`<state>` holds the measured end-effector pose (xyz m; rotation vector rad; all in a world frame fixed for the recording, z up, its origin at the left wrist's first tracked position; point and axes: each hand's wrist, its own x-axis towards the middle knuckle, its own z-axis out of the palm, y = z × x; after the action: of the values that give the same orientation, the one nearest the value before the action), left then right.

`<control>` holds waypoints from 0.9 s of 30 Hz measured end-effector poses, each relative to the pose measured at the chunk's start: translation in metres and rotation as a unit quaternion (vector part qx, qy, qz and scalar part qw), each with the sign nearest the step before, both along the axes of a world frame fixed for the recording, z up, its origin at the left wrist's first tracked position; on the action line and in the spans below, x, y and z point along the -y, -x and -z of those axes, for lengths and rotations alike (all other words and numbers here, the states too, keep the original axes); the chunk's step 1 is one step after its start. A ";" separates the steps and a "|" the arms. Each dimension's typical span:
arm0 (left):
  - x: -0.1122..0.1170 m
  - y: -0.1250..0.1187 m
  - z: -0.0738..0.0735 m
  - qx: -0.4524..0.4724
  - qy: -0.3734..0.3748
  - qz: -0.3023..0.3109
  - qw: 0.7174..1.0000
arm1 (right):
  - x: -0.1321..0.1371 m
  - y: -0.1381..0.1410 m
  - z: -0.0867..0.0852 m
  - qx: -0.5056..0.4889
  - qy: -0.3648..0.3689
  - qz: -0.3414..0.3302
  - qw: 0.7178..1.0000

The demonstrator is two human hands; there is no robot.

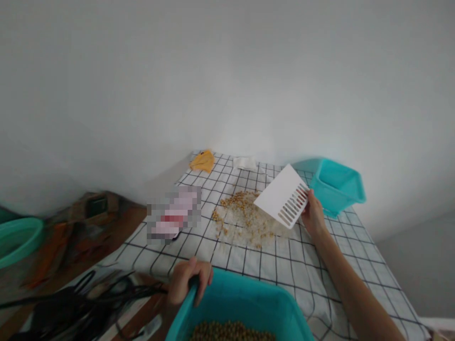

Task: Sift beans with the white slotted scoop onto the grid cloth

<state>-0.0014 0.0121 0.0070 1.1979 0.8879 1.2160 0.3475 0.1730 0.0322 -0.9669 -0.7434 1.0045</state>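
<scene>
From the head camera: a thin, stiff white board [273, 192], plastic by the look, flat and rectangular, with a row of long parallel slots along one end. Pinched at that end by the right hand [313, 213], with fingers pressed together on the edge. Tilted above a loose scatter of small, round tan beans [240, 203]; hard to say whether touching. Among the beans, pale bits with a slight sheen, too blurred to name.

Left hand [190, 279] curled tight over the rim of the near bin [249, 296], in smooth teal plastic with rounded corners. Inside, a bed of small, round brownish beans [231, 331].

Between near rim and scatter, a strip of bare tablecloth [380, 284]; wider room leftward, as far as a pixelated pink item [181, 208]. Tighter on the right, with a second teal bin [339, 184] just beside the slotted end.

Underneath, white fabric with a black grid, wrinkled near the front. Toward the far edge, a crumpled yellow cloth [203, 161] and a white packet [244, 163]. Behind, a plain grey wall [227, 80]. Down to the left, black cables [117, 296], a cardboard box [78, 213] and a round turquoise basin [35, 232].
</scene>
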 end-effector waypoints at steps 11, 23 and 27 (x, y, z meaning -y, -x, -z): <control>-0.012 -0.008 0.024 0.032 -0.025 -0.044 0.998 | -0.004 0.002 -0.006 0.012 -0.040 -0.083 0.996; -0.009 0.004 0.004 0.006 -0.001 0.010 1.000 | 0.012 0.019 -0.023 -0.006 0.032 -0.121 0.992; -0.005 0.007 -0.011 -0.011 0.003 0.043 0.999 | 0.019 0.023 -0.025 0.027 0.044 -0.144 0.988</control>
<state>-0.0080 0.0168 0.0184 1.2336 0.8469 1.1324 0.3243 0.1537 0.0576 -0.9841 -0.9074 1.2744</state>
